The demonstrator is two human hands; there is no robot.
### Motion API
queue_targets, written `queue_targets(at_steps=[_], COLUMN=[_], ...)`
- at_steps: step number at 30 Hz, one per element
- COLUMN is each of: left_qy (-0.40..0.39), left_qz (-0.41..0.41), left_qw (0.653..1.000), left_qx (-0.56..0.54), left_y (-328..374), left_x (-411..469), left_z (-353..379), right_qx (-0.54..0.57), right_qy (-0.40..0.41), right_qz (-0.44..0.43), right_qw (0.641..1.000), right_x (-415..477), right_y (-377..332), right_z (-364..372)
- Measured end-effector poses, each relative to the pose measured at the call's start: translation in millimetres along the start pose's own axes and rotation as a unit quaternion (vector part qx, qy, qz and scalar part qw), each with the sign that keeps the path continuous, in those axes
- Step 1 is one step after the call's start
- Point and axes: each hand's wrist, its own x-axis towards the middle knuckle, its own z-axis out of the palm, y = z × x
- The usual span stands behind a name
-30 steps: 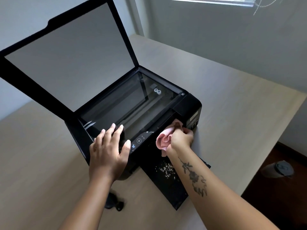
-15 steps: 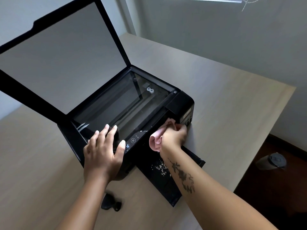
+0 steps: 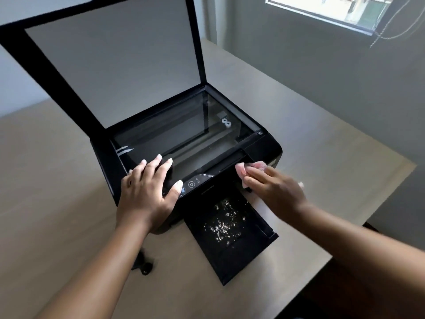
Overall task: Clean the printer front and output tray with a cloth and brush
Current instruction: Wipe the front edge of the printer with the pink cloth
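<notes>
Fingers (image 3: 158, 161) of the left hand (image 3: 147, 194) lie spread and flat on the printer (image 3: 262, 146) front edge, holding nothing; right hand (image 3: 273, 189), reaching toward 11 o'clock, presses a pink cloth (image 3: 253, 168) under extended fingers against the printer's front at its right corner; output tray (image 3: 250, 254), speckled with white crumbs, juts toward 5 o'clock over the surface (image 3: 57, 180).

The black printer (image 3: 259, 146) sat near the table's (image 3: 57, 180) right edge, lid raised. Its output tray (image 3: 230, 254), pulled out toward the near edge, held pale crumbs. A pink cloth (image 3: 250, 169) pressed against the printer's front right.
</notes>
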Motion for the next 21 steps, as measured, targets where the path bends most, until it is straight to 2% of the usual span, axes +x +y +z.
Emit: queue_targets(at_steps=[2,7,12,15,18,21], left_qy=[0.002,0.001,0.002,0.003,0.005,0.003], left_qz=[-0.005,-0.008,-0.010,-0.010,-0.010,-0.009], left_qw=[1.000,1.000,1.000,1.000,1.000,1.000], left_qx=[-0.001,-0.006,-0.008,-0.011,-0.010,-0.009], left_y=[0,0,0,0,0,-1], left_x=[-2,-1,-2,-3,-3,-2], left_z=[2,2,2,1,1,2], right_qx=[-0.102,-0.130,-0.148,-0.142,-0.150,-0.154], right_qy=[-0.046,-0.186,-0.152,-0.219,-0.218,-0.237], right_qz=[-0.082,-0.111,-0.130,-0.121,-0.104,-0.135], right_qw=[0.990,0.967,0.969,0.958,0.959,0.949], right_x=[3,-9,-3,-4,-11,-4], right_y=[15,12,7,-1,4,16], right_z=[11,36,22,28,37,25])
